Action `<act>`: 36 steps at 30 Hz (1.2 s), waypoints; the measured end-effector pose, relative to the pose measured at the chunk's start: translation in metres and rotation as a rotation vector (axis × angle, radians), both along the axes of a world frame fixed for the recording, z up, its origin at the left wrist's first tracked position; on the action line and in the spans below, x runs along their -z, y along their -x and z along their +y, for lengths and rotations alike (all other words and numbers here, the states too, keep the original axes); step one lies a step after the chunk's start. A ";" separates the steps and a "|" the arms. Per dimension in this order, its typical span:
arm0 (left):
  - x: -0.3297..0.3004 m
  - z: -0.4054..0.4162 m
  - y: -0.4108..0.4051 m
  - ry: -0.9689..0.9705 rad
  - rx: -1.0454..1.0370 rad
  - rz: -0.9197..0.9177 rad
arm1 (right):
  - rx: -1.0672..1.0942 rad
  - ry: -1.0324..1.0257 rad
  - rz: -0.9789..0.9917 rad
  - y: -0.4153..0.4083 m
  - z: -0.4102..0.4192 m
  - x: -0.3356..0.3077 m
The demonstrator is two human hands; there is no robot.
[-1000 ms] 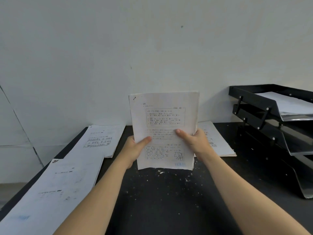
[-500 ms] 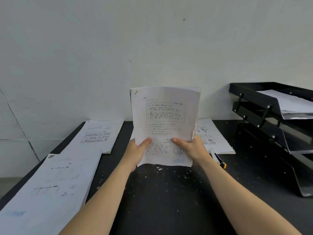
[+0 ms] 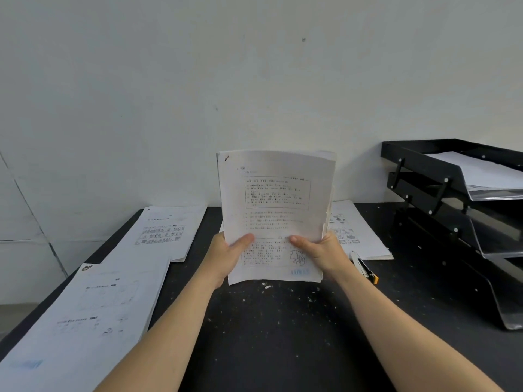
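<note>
A stapled sheaf of printed white pages (image 3: 274,205) stands upright in front of me above the black table (image 3: 283,335). My left hand (image 3: 226,258) grips its lower left edge, thumb on the front page. My right hand (image 3: 321,251) grips the lower right edge the same way. The fingers of both hands are hidden behind the paper. The top of the sheaf curls slightly backward.
Two paper stacks lie at the left, one near (image 3: 85,321) and one farther back (image 3: 167,230). Another stack (image 3: 356,233) lies behind my right hand, with a stapler (image 3: 365,268) beside it. A black tiered letter tray (image 3: 452,193) holding sheets stands at the right. Paper flecks dot the table.
My hands slid lower on the sheaf and drew it slightly toward me and upward. The stapler behind my right hand came into view.
</note>
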State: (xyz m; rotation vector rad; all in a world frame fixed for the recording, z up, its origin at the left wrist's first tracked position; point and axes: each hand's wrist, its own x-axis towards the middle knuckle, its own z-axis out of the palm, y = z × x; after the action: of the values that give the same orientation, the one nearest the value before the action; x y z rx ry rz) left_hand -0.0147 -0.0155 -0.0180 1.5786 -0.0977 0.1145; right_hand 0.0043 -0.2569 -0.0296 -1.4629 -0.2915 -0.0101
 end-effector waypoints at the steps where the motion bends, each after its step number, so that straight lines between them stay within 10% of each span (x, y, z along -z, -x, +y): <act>1: -0.008 0.001 0.000 0.011 0.007 -0.024 | 0.005 0.005 0.003 0.000 0.000 0.000; 10: -0.055 0.000 -0.007 0.107 -0.029 -0.153 | -0.009 0.123 0.054 0.006 -0.005 -0.008; 14: -0.055 -0.002 -0.005 0.130 -0.042 -0.155 | -0.102 0.515 0.096 0.012 -0.026 -0.024; 21: -0.058 -0.007 0.000 0.136 -0.062 -0.165 | 0.481 1.421 0.370 0.002 -0.066 -0.019; 30: -0.064 -0.010 0.007 0.155 -0.056 -0.140 | 0.327 1.495 0.451 -0.004 -0.070 -0.016; 36: -0.068 -0.009 0.010 0.154 -0.048 -0.107 | 0.566 0.965 0.120 0.012 -0.059 -0.104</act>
State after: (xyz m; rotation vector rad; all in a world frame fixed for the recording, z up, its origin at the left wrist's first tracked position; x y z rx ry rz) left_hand -0.0246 -0.0247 0.0498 1.4209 -0.1315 0.2389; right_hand -0.0082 -0.3156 0.0747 -2.4532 0.2785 -0.2694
